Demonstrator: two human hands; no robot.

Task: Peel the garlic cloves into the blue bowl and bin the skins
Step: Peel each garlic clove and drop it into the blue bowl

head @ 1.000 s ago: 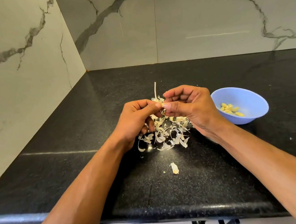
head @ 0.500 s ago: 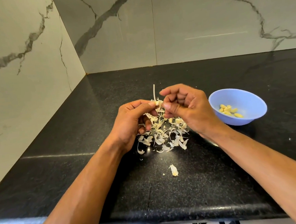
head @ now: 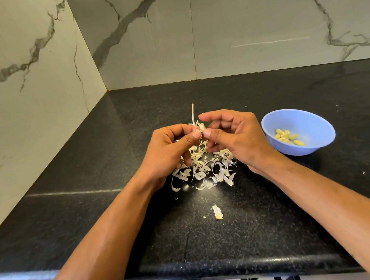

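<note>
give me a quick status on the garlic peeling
Left hand and right hand pinching garlic clove. Blue bowl holds peeled cloves. Skins unbinned.

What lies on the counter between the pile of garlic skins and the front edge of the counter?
In the head view, one loose garlic skin with a tiny crumb beside it; otherwise bare black counter below the skin pile.

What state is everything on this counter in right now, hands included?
Left hand: pinching the garlic clove.
Right hand: pinching the same clove.
Garlic clove: partly skinned, held above the pile.
Skin pile: loose on the counter.
Blue bowl: upright, holding peeled cloves.
</note>
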